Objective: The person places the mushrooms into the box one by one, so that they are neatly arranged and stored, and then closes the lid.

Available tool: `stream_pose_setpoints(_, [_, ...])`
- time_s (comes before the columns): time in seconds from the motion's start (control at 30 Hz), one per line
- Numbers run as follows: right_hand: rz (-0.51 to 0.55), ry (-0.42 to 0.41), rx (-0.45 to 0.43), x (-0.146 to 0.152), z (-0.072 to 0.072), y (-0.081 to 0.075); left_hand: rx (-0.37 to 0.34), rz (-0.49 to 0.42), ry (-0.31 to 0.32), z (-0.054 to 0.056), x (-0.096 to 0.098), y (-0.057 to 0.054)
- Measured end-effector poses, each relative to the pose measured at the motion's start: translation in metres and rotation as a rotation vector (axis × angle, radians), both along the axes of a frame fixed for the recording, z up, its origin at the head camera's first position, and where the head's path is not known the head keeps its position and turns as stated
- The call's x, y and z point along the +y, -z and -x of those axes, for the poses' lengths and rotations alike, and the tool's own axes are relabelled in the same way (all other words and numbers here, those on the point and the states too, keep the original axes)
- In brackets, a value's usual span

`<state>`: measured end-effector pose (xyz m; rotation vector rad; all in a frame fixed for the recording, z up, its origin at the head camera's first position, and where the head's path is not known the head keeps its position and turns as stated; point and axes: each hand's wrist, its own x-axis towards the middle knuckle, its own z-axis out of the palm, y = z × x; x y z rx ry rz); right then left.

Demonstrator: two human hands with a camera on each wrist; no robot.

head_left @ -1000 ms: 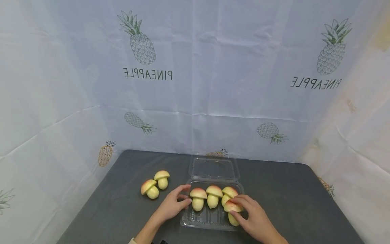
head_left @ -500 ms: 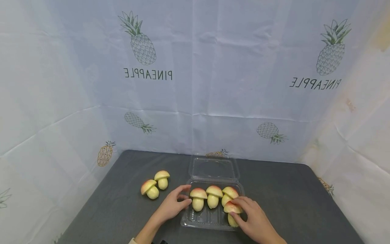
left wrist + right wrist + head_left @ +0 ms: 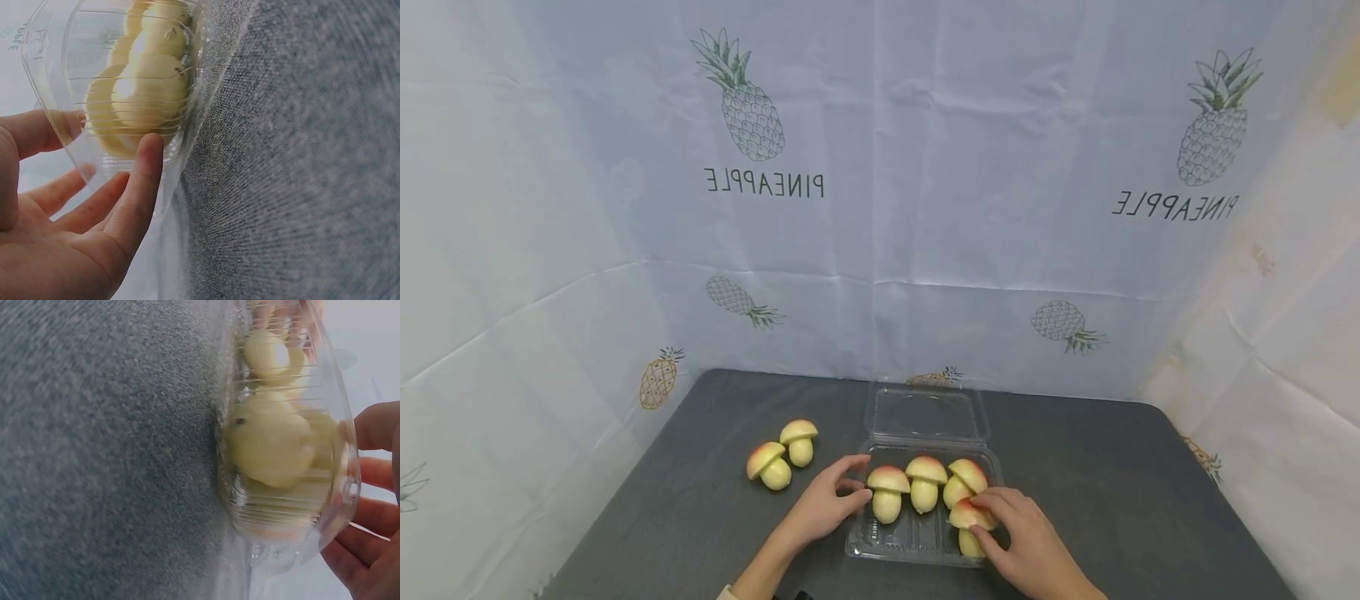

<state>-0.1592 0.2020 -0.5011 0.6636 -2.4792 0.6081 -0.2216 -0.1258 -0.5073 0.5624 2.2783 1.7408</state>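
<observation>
Mushroom-shaped piece [image 3: 964, 518] is lying in the near right corner of the clear container [image 3: 880, 552] on the desk [image 3: 1112, 500], to the left of the right hand [image 3: 1030, 537], the nearer one, whose grip is pinching its cap. Its long axis is running roughly front to back, cap pointing to the far side, stem toward the near rim. The left hand [image 3: 823, 504] is resting, fingers spread, at the container's left wall.

On the pale cloth [image 3: 940, 225] behind the table [image 3: 1120, 467], mirror-reversed lettering [image 3: 763, 182] reads PINEAPPLE above the table's left part; a second PINEAPPLE [image 3: 1176, 206], also reversed, stands above its right.
</observation>
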Motion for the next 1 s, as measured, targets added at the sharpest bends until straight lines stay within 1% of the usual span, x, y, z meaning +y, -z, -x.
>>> stream_pose_setpoints(0.1, [-0.01, 0.007, -0.014, 0.002, 0.0, -0.001, 0.006, 0.005, -0.002, 0.001, 0.0, 0.001])
stream_pose_setpoints(0.2, [0.006, 0.036, -0.05, 0.003, 0.0, -0.004, 0.005, 0.003, -0.003, 0.001, 0.0, 0.001])
stream_pose_setpoints(0.4, [0.112, 0.116, -0.201, 0.006, 0.001, -0.013, -0.001, 0.0, 0.002, 0.002, 0.0, 0.001])
stream_pose_setpoints(0.53, [0.157, 0.161, -0.301, 0.011, 0.003, -0.015, -0.015, -0.003, 0.014, 0.0, 0.0, 0.001])
stream_pose_setpoints(0.6, [0.17, 0.163, -0.318, 0.014, 0.005, -0.014, -0.022, -0.009, 0.018, -0.001, 0.0, 0.0])
stream_pose_setpoints(0.73, [0.192, 0.164, -0.296, 0.02, 0.012, -0.011, -0.012, -0.022, 0.02, -0.002, 0.0, 0.001])
stream_pose_setpoints(0.8, [0.215, 0.162, -0.304, 0.023, 0.016, -0.01, -0.007, -0.024, 0.018, -0.002, 0.0, 0.001])
stream_pose_setpoints(0.87, [0.257, 0.161, -0.342, 0.027, 0.019, -0.008, -0.005, -0.021, 0.016, -0.001, 0.0, 0.001])
stream_pose_setpoints(1.0, [0.375, 0.17, -0.471, 0.032, 0.025, -0.006, -0.008, -0.016, 0.01, -0.001, 0.0, 0.001])
